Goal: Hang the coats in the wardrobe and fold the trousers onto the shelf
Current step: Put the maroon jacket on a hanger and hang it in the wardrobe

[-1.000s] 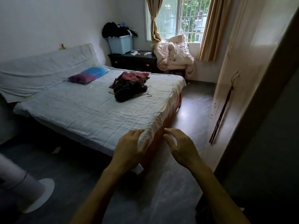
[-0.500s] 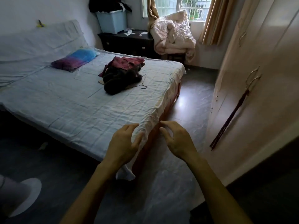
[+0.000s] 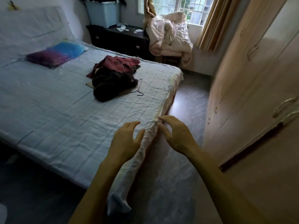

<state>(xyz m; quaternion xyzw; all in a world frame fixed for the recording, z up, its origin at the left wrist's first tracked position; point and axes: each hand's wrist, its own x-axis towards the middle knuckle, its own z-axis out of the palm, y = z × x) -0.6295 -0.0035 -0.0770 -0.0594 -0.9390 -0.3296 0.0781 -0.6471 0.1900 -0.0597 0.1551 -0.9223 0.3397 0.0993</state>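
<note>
I am looking into a bedroom in a home. A wide bed under a pale blue sheet fills most of the view, with a purple and blue pillow near its covered headboard and a heap of dark and maroon clothes with a wire hanger on the mattress. To my right runs a pale built-in wardrobe with metal handles. At the far wall I see a dark dresser carrying a light blue storage bin, a bundled cream quilt, and a barred window with tan curtains.
</note>
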